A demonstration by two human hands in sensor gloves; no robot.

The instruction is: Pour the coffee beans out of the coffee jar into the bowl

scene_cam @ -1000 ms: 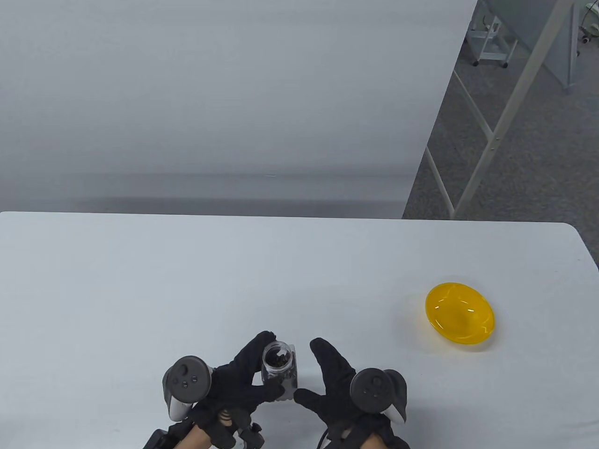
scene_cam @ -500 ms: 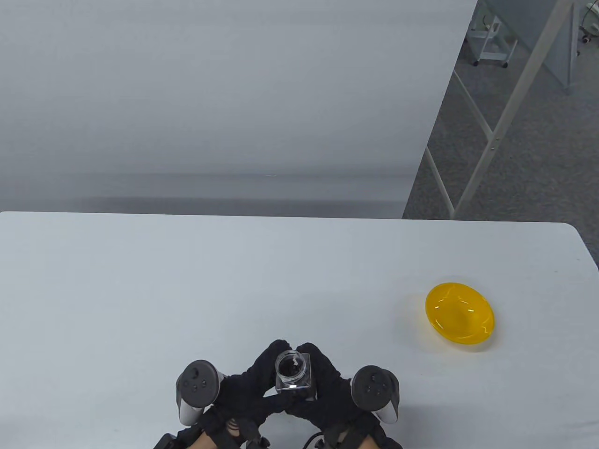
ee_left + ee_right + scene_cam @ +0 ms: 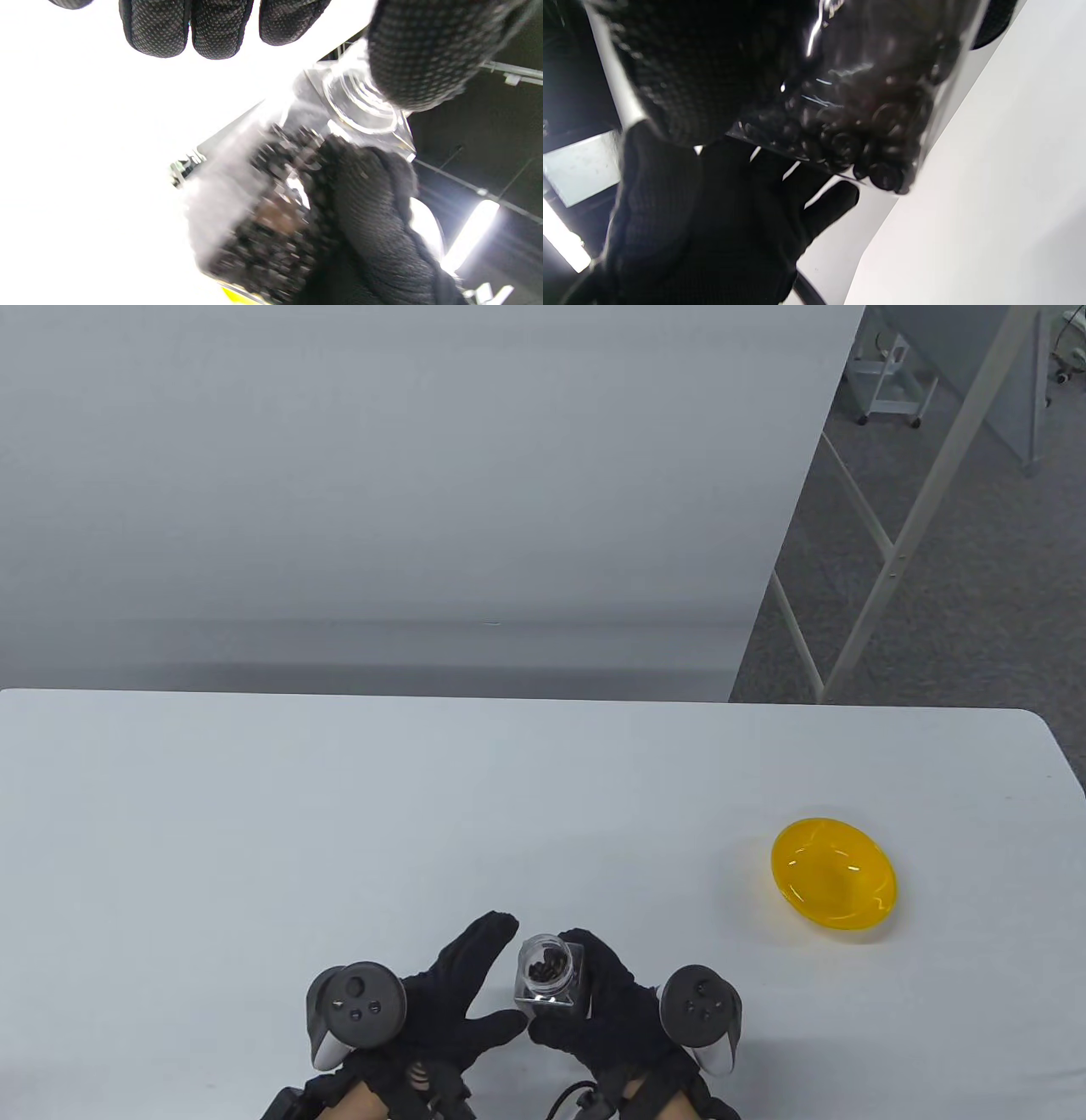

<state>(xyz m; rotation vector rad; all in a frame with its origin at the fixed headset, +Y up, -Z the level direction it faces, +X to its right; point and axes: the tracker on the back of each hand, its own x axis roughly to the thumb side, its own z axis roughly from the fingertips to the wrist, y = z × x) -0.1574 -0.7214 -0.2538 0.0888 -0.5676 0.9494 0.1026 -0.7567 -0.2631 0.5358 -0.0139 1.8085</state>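
A clear square coffee jar (image 3: 549, 971) with dark beans and no lid stands upright near the table's front edge. My right hand (image 3: 594, 994) grips it from the right and behind, thumb at its base. My left hand (image 3: 472, 986) is open just left of the jar, fingers spread and off the glass. The yellow bowl (image 3: 833, 874) sits empty at the right, well away from both hands. In the left wrist view the jar (image 3: 271, 203) is close, wrapped by right-hand fingers (image 3: 369, 220). In the right wrist view the beans show through the jar (image 3: 865, 106).
The white table (image 3: 339, 814) stretches left and back. Its right edge is close past the bowl. A white wall panel and metal frame legs (image 3: 891, 560) stand behind the table.
The jar passed from my left hand to my right: the left held it alone, then both held it, now the left has let go and spread open. The jar shifted slightly right.
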